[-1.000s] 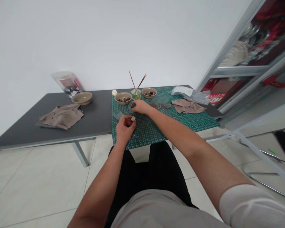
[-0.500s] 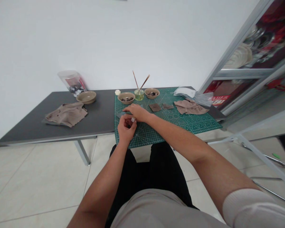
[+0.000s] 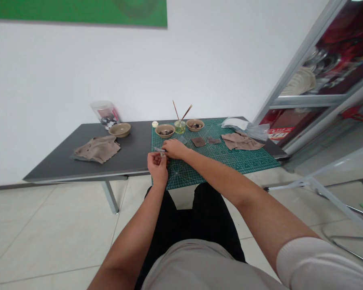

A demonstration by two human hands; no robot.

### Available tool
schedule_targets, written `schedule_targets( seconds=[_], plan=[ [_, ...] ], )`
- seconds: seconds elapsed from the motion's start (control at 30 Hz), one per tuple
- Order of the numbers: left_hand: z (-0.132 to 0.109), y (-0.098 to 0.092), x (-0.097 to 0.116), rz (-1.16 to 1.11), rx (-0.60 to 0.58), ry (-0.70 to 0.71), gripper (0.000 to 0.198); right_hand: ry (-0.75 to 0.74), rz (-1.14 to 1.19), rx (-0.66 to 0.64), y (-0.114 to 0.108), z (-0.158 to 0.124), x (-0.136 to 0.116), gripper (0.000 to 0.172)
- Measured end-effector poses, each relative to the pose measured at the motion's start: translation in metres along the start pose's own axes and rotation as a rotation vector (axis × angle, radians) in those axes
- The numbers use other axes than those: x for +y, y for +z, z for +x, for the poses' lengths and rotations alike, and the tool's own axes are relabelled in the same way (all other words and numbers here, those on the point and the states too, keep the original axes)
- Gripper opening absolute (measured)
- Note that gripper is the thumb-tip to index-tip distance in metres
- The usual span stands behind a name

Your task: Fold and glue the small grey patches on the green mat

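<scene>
My left hand (image 3: 157, 167) is closed, with a small pale piece (image 3: 162, 154) pinched between thumb and fingers above the left part of the green cutting mat (image 3: 211, 161). Against it, from the right, comes my right hand (image 3: 174, 149), its fingers closed on a small grey sheet (image 3: 159, 149) that touches or nearly touches the pale piece. Just beyond the hands is a tan bowl (image 3: 165, 135) of dark bits. A greyish sheet (image 3: 182, 139) lies past my right wrist, with a brown square sheet (image 3: 199, 141) and another grey-brown sheet (image 3: 213, 140) farther right.
A glass of yellowish liquid (image 3: 180, 127) holds two brushes, beside a second bowl (image 3: 195, 128) and a white-capped pot (image 3: 155, 124). A brown cloth (image 3: 242, 141) and plastic bag (image 3: 257, 131) lie right. Leftward are another cloth (image 3: 98, 149), bowl (image 3: 119, 133) and clear jar (image 3: 105, 114).
The view has tilted up slightly. My right hand has drawn in toward my left hand, and the grey sheet now shows raised at its fingertips. The left hand keeps its pinch.
</scene>
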State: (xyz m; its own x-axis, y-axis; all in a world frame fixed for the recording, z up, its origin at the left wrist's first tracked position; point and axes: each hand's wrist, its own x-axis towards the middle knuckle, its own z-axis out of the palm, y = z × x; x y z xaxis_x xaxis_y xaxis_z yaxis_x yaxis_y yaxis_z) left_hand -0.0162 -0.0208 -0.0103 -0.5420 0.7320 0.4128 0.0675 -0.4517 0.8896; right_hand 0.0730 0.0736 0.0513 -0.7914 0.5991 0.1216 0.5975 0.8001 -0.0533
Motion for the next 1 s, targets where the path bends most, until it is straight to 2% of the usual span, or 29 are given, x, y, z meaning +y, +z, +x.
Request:
schedule_targets(
  seconds=[0.07,0.17,0.27,0.33,0.47,0.53,0.73,0.83,1.0],
  plan=[
    [0.002,-0.007,0.002,0.039,0.044,-0.010,0.023,0.094,0.091,0.094,0.002,-0.004,-0.004,0.032],
    [0.008,-0.019,0.007,0.095,0.062,-0.065,0.024,0.319,0.364,0.354,0.009,-0.021,-0.012,0.030],
    [0.012,-0.024,0.015,0.193,-0.002,-0.127,0.020,0.447,0.823,0.575,0.023,-0.045,-0.015,0.030],
    [0.013,-0.021,0.021,0.246,-0.056,-0.142,0.017,0.493,1.064,0.670,0.032,-0.059,-0.014,0.028],
    [0.012,-0.004,0.026,0.214,-0.206,-0.160,0.019,0.605,1.319,0.764,0.045,-0.075,-0.011,0.026],
    [0.012,0.005,0.025,0.193,-0.286,-0.169,0.018,0.588,1.334,0.764,0.047,-0.079,-0.009,0.024],
    [0.022,0.022,0.014,0.225,-0.465,-0.066,0.015,0.470,1.078,0.688,0.047,-0.077,-0.003,0.011],
    [0.025,0.024,0.010,0.260,-0.470,-0.053,0.015,0.432,1.060,0.667,0.048,-0.074,0.001,0.012],
    [0.022,0.023,0.007,0.323,-0.500,-0.040,0.015,0.455,1.093,0.715,0.052,-0.074,0.003,0.019]
  ],
)
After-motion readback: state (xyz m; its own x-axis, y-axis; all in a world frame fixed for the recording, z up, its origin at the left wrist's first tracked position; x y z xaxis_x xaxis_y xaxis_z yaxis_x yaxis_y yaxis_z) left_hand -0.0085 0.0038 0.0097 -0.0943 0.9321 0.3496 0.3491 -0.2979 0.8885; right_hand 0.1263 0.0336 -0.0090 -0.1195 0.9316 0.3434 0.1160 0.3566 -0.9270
